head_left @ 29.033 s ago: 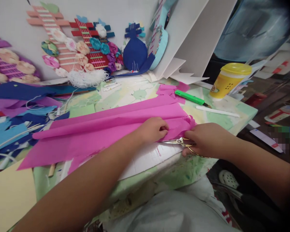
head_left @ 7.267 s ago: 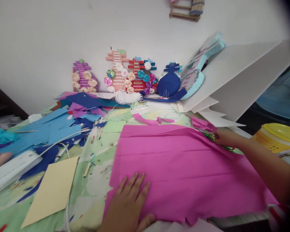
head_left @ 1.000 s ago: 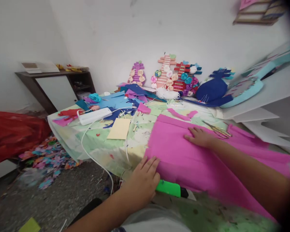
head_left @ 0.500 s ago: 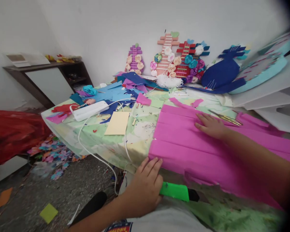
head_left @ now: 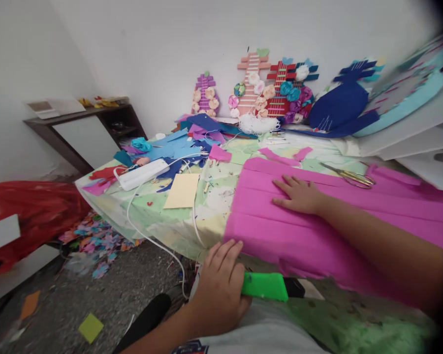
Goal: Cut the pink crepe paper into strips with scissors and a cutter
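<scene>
- A green tool (head_left: 266, 286) is held in the left hand (head_left: 221, 287) near the front edge of the tabletop (head_left: 151, 216); the grip is closed around its handle, and a dark end points away to the right.
- The pink sheet (head_left: 266, 228) is spread over the right part of the tabletop, with creases running along it and a ragged near edge.
- The left fingertips are placed at the near left corner of the sheet; whether it is pressed by them cannot be told.
- The right hand (head_left: 299, 196) is laid palm down on the sheet, fingers spread, with nothing held in the grip.
- Gold-handled scissors (head_left: 342, 173) are seen beyond the right hand, at the far edge of the sheet.
- Narrow pink scraps (head_left: 276, 156) are scattered just past that edge.
- A cream card (head_left: 182, 191) is set to the left of the sheet, and a white power strip (head_left: 142, 174) is placed farther left.
- Flower-trimmed instrument shapes (head_left: 251, 86) and a dark blue lute shape (head_left: 339, 110) are propped along the wall.
</scene>
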Demonstrator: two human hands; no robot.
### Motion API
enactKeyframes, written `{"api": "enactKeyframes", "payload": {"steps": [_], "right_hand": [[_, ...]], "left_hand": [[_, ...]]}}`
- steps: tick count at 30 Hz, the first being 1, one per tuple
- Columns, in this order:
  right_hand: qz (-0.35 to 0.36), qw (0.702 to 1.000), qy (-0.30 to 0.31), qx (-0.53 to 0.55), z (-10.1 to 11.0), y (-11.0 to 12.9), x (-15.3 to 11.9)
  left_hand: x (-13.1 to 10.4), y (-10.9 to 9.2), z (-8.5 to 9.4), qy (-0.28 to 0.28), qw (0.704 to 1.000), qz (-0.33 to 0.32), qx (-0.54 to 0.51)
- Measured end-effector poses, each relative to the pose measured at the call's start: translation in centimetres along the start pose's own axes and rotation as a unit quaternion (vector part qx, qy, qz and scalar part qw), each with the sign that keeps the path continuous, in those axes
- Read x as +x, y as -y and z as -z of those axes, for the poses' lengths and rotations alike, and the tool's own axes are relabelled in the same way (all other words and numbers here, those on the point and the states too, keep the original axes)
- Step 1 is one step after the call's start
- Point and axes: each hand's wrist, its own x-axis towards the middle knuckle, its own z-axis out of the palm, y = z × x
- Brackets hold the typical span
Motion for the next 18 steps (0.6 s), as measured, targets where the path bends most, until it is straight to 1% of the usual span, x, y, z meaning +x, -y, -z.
{"api": "enactKeyframes", "payload": {"steps": [4,7,9,11,13,14,15,16,17,18], "right_hand": [[0.008,1.0,-0.002,0.002,-0.2,-0.2,-0.1],[0.007,1.0,-0.004,0.015,-0.3,-0.4,-0.2],[0.009,1.0,-0.013,0.021,0.3,-0.6,-0.5],[0.032,0.998,-0.053,0.001,1.5,-1.1,-1.5],[0.094,0.986,-0.129,-0.049,3.0,-1.7,-3.6],[0.14,0.973,-0.169,-0.074,3.7,-2.0,-5.1],[0.175,0.959,-0.204,-0.086,4.2,-2.3,-7.0],[0.192,0.95,-0.229,-0.088,4.4,-2.4,-9.0],[0.181,0.947,-0.253,-0.081,4.4,-2.2,-11.2],[0.148,0.936,-0.313,-0.056,4.1,-1.8,-13.3]], "left_hand": [[1.1,0.0,0.4,0.025,1.0,-0.016,0.008],[1.3,-0.1,-0.1,0.051,0.998,-0.023,0.005],[1.2,-0.1,-0.6,0.059,0.998,-0.021,0.001],[1.0,-0.1,-0.7,0.053,0.998,-0.028,-0.008],[1.3,0.0,-0.3,0.037,0.999,-0.014,-0.032],[1.7,0.1,0.1,0.037,0.998,0.017,-0.057],[2.3,0.2,0.5,0.049,0.992,0.067,-0.096],[3.1,0.2,1.1,0.075,0.976,0.135,-0.153],[4.1,0.1,1.6,0.114,0.944,0.213,-0.226],[5.1,-0.1,2.2,0.154,0.896,0.28,-0.31]]}}
